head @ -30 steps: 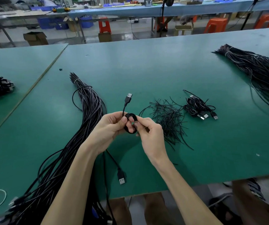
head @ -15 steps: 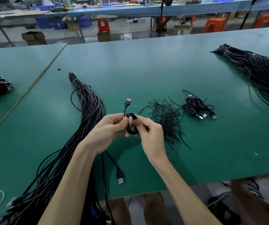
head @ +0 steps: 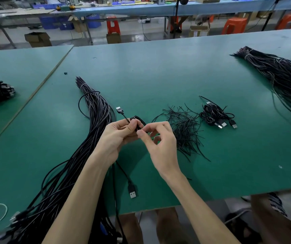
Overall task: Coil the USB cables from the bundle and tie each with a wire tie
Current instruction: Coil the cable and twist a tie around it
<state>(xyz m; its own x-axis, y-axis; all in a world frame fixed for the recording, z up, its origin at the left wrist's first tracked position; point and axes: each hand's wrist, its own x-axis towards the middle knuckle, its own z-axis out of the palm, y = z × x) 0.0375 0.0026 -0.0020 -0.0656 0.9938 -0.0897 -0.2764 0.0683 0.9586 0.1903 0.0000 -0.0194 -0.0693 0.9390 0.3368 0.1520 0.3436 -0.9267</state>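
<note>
I see the left hand (head: 118, 136) gripping the coiled cable (head: 140, 120) with curled fingers above the table (head: 158, 71), between the bundle (head: 95, 110) and the wire ties (head: 183, 124), while the right hand (head: 158, 143) pinches its edge.

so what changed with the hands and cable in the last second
The left hand turned the coil edge-on and wrapped round it, swinging its top plug leftward. The right hand pinches it as before. The bundle, ties and finished cables stayed put.

cable bundle (head: 95, 117): left on table (head: 158, 67) | wire ties (head: 183, 127): right of it | coiled cables (head: 213, 113): right of ties
</note>
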